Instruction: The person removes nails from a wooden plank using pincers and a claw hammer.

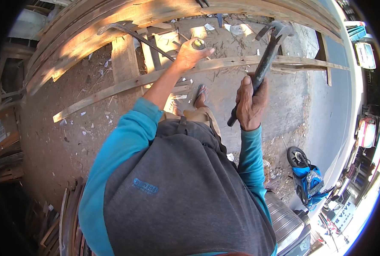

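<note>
My right hand (252,102) is wrapped round the dark handle of a claw hammer (265,59), its metal head pointing away from me. My left hand (190,55) is closed on a small round yellow-green object (199,44) with a dark rim; its kind is unclear. Below my left hand runs a long narrow wooden strip (100,99), crossing from left to right. A curved pry bar (140,39) lies close to my left hand, its hooked end on the boards.
Long stacked planks (224,9) curve across the far side. Shorter boards (123,64) lie beneath the strip. Wood scraps and paper litter the ground. A blue motorcycle (308,181) stands at right beside the road (333,98). More timber (70,213) is at lower left.
</note>
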Demonstrator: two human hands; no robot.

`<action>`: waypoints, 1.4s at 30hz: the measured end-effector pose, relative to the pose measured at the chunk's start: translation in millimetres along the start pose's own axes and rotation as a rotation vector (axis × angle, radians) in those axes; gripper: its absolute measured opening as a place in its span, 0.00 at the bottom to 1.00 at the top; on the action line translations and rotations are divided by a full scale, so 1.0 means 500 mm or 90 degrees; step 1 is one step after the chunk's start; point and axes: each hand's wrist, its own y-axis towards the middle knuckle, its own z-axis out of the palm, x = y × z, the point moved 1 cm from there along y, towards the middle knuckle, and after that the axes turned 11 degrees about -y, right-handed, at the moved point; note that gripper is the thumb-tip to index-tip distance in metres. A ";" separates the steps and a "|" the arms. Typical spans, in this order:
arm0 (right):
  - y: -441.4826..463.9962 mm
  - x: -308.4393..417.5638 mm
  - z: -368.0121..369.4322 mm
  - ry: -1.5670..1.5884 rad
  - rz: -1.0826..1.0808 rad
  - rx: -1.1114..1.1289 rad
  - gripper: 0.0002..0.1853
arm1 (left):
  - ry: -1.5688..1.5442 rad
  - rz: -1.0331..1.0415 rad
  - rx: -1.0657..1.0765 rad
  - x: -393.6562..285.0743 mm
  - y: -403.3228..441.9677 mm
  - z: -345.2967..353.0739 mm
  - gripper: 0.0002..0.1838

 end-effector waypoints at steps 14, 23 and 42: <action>0.147 0.141 0.014 -0.153 -0.134 0.012 0.22 | -0.089 0.044 -0.040 -0.016 -0.007 0.010 0.22; 0.109 -0.061 0.083 -0.491 -0.228 0.314 0.15 | -0.357 0.023 0.032 0.053 0.020 0.020 0.17; 0.100 -0.059 0.070 -0.492 -0.184 0.335 0.15 | -0.189 0.016 0.029 0.080 0.012 0.012 0.23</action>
